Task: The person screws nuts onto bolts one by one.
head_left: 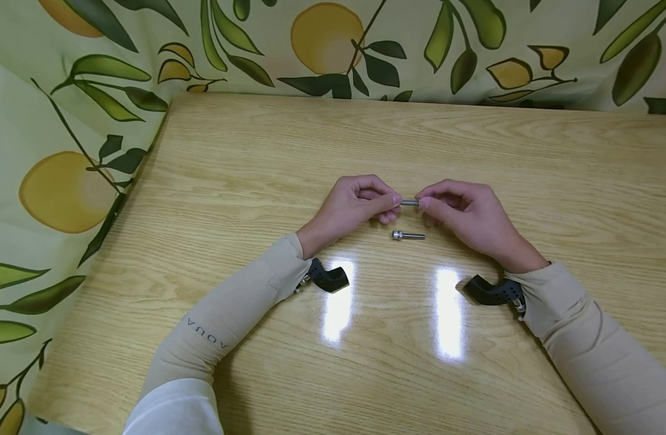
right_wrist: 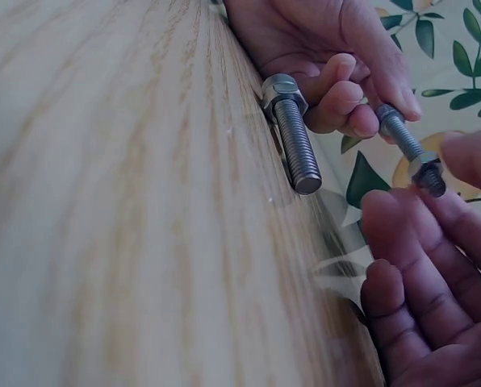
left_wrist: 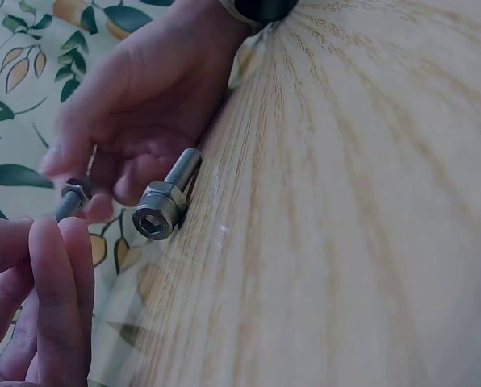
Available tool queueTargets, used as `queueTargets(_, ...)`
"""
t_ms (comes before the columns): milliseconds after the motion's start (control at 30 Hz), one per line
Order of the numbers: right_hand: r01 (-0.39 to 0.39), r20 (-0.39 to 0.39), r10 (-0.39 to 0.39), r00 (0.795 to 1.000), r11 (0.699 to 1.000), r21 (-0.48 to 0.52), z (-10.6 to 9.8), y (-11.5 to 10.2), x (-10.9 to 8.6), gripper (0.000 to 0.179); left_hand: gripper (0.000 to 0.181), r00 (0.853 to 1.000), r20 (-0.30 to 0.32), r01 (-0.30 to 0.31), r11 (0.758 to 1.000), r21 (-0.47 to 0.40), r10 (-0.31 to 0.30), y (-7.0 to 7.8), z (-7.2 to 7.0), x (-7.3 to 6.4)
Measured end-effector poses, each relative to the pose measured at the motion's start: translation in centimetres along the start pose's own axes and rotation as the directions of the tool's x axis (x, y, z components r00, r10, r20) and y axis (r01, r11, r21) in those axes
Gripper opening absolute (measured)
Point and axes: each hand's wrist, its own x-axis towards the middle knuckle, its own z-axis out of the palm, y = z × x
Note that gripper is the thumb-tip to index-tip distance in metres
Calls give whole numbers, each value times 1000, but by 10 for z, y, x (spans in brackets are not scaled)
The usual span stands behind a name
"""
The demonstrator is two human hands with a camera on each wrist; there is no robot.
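Observation:
My left hand (head_left: 360,202) pinches a metal bolt (right_wrist: 403,139) by its head between thumb and fingers, the shank pointing right. A hex nut (right_wrist: 426,170) sits on the thread near the bolt's far end, with a little thread showing beyond it. At that end my right hand (head_left: 471,211) has its thumb and fingertips around the nut, the other fingers loosely bent below. On the table just in front of both hands lies a second socket-head bolt (head_left: 412,236), its head to the left. A nut (left_wrist: 173,193) on this one is up against the head.
The wood-grain table (head_left: 256,151) carries two bright light reflections near the forearms. Leaf-and-fruit patterned cloth (head_left: 246,36) stands along its back and left edges. A black wrist mount (head_left: 329,278) hangs under the left sleeve, another (head_left: 490,291) under the right.

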Motion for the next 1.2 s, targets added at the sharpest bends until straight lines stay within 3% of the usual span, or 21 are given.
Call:
queueTargets(433, 22, 2, -22, 1000, 999, 36, 0, 1, 0, 23, 13, 1000, 2, -5, 1000, 8, 5, 1, 0, 0)
queueTargets(633, 19, -5, -19, 1000, 1000, -9, 1, 1, 0, 14, 12, 1000, -4, -3, 1000, 9, 3, 1, 0, -1)
queueTargets(833, 34, -1, -34, 999, 999, 12, 1, 1, 0, 24, 12, 1000, 0, -2, 1000, 8, 2, 0, 0, 0)
queueTargets(967, 23, -7, -23, 1000, 1000, -7, 1, 1, -1, 16, 13, 1000, 2, -6, 1000, 4, 6, -1, 0, 0)
queueTargets(1200, 20, 2, -20, 1000, 1000, -4, 1, 0, -1, 23, 12, 1000, 2, -11, 1000, 8, 11, -2, 0, 0)
